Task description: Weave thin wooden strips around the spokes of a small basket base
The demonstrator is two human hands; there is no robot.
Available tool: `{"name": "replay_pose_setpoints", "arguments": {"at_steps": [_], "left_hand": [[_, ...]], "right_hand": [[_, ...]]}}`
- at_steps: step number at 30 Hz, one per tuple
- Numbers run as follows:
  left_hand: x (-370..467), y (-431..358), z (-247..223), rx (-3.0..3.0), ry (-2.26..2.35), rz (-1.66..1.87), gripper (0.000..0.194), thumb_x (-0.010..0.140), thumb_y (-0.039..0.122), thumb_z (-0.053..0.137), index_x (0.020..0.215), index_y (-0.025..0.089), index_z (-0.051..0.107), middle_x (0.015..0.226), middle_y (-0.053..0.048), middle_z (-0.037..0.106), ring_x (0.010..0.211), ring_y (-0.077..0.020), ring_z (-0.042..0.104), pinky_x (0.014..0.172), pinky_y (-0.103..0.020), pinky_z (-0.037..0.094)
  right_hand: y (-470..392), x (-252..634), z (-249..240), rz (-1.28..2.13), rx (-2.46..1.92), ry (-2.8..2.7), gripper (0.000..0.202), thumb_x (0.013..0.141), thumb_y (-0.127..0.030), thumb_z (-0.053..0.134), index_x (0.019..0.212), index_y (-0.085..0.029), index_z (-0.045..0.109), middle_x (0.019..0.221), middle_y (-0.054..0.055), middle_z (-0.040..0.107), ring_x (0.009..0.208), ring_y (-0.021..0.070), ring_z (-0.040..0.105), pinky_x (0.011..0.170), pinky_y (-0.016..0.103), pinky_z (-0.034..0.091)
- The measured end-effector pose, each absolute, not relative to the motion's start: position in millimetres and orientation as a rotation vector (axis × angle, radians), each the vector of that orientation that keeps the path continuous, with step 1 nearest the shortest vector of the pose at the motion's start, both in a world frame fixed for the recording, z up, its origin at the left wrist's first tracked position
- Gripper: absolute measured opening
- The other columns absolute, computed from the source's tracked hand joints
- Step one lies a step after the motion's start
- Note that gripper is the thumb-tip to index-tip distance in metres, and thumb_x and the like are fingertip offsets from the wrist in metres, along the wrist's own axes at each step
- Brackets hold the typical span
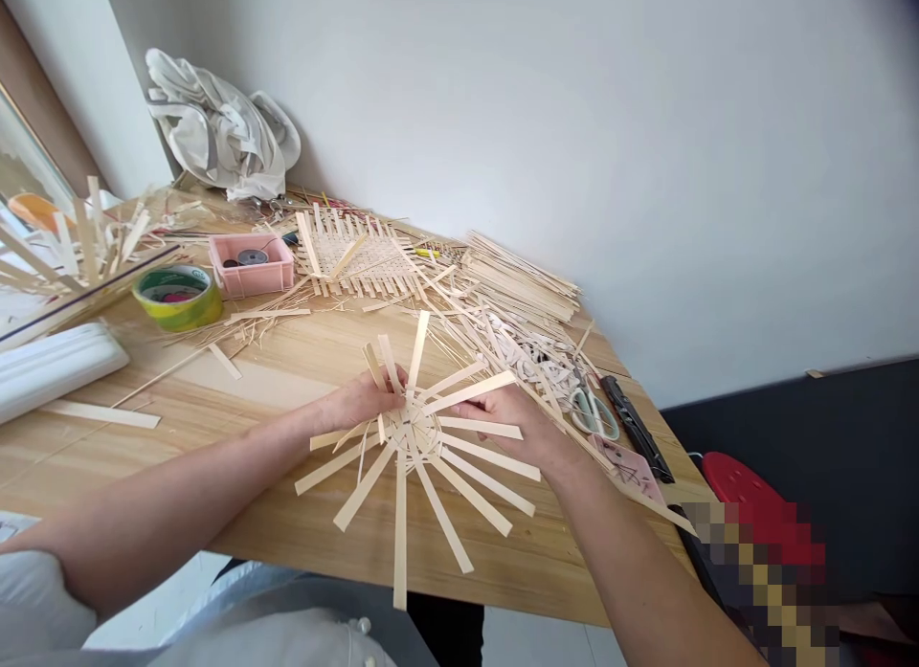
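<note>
A round weave of flat, pale strips (400,514) is held up above the table, its strips fanning out like spokes from a small woven centre. My left hand (365,397) pinches it at the upper left of the centre, fingers closed on the strips. On the right side, my right hand (506,423) grips it between the spokes, with its fingers partly hidden behind them. Thin strands circle the woven middle, and a narrow strand hangs at its left.
On the wooden table (273,456) lie a woven mat (351,255), a strip pile (517,279), a pink box (253,277), a tape roll (178,299), scissors (594,413), a pink tray (628,471) and a white case (61,366). A wall (574,122) stands behind.
</note>
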State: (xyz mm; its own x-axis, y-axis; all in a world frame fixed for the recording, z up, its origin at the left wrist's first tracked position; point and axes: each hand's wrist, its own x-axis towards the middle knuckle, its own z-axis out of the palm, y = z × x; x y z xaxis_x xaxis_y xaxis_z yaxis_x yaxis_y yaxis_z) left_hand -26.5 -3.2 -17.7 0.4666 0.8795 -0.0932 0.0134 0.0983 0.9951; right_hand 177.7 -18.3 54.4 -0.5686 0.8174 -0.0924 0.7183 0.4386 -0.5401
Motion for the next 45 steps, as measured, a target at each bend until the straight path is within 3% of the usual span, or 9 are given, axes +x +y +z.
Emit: {"name": "replay_pose_setpoints", "arguments": {"at_steps": [9,15,21,33,45], "left_hand": [[-19.2,-3.6,-18.6,1.425,0.920,0.874,0.013,0.075,0.025,0.049,0.066,0.016,0.046,0.057,0.005,0.040,0.057,-0.0087,0.038,0.056,-0.023,0.031],[-12.9,-2.5,-24.4,1.341,0.946,0.900,0.011,0.071,0.018,0.051,0.063,0.017,0.044,0.055,0.005,0.038,0.054,-0.0085,0.035,0.054,-0.023,0.028],[-10.7,-3.2,-25.9,1.276,0.926,0.917,0.010,0.070,0.017,0.050,0.065,0.017,0.042,0.055,0.006,0.038,0.055,-0.0085,0.035,0.055,-0.023,0.028],[-10.5,-3.2,-27.9,1.339,0.946,0.940,0.013,0.069,0.017,0.048,0.062,0.018,0.038,0.057,0.005,0.036,0.057,-0.0090,0.033,0.056,-0.022,0.028],[-6.7,-6.1,-27.7,1.345,1.007,0.966,0.013,0.068,0.013,0.046,0.059,0.017,0.038,0.056,0.004,0.036,0.056,-0.0089,0.034,0.056,-0.023,0.029]], "right_hand": [[-19.2,175.3,59.1,0.947,-1.334,-2.424,0.023,0.080,-0.024,0.041,0.084,-0.018,0.063,0.085,0.002,0.063,0.084,0.0157,0.057,0.074,0.025,0.042],[-10.5,180.4,50.1,1.061,-1.445,-2.400,0.024,0.078,-0.030,0.044,0.083,-0.017,0.064,0.062,0.000,0.058,0.052,0.0099,0.051,0.053,0.021,0.039],[-1.9,184.9,41.1,1.137,-1.446,-2.358,0.023,0.076,-0.034,0.047,0.075,-0.015,0.062,0.055,-0.002,0.050,0.046,0.0066,0.042,0.046,0.018,0.035],[-6.3,182.7,39.2,1.336,-1.295,-2.276,0.024,0.076,-0.031,0.046,0.082,-0.014,0.062,0.079,0.003,0.060,0.052,0.0068,0.047,0.046,0.017,0.039],[-11.0,179.5,40.2,1.393,-1.318,-2.184,0.026,0.076,-0.032,0.048,0.089,-0.015,0.063,0.088,0.005,0.063,0.064,0.0110,0.054,0.053,0.020,0.044]]}}
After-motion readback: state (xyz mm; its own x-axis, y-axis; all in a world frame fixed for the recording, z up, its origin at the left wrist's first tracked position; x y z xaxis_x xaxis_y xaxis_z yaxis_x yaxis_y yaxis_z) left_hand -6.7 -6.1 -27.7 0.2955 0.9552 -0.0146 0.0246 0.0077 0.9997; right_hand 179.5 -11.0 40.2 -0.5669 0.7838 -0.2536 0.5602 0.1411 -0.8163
